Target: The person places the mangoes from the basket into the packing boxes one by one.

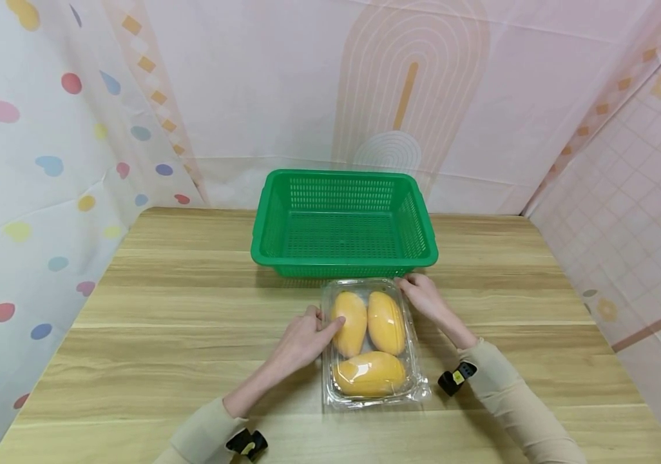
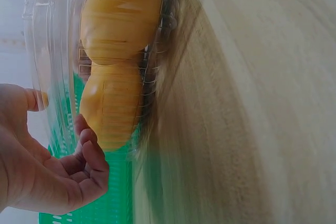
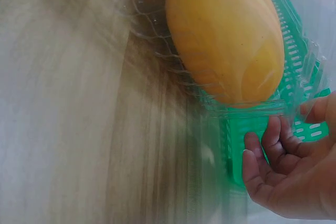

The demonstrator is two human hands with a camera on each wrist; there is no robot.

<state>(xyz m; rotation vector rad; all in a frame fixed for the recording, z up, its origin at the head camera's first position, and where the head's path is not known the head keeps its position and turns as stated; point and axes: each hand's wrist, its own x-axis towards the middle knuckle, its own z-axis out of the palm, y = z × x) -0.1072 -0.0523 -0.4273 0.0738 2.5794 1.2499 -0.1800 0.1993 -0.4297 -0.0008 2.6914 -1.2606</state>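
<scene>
A clear plastic clamshell box point(image 1: 359, 403) lies on the table in the head view, its lid over three yellow mangoes. Two mangoes point(image 1: 387, 322) lie side by side in its far half, and a third mango point(image 1: 371, 374) lies crosswise at the near end. My left hand point(image 1: 303, 341) grips the box's left side, thumb over the lid and curled fingers at the rim. At the far right corner, my right hand point(image 1: 423, 298) pinches the rim between thumb and fingers. In the right wrist view, a mango point(image 3: 226, 40) with a green stem end shows through the plastic.
Just behind the box stands a green plastic basket point(image 1: 342, 262) with slotted walls and nothing inside. Patterned cloth point(image 1: 261, 96) hangs along the back and both sides of the wooden table point(image 1: 180, 348). Each wrist wears a black strap.
</scene>
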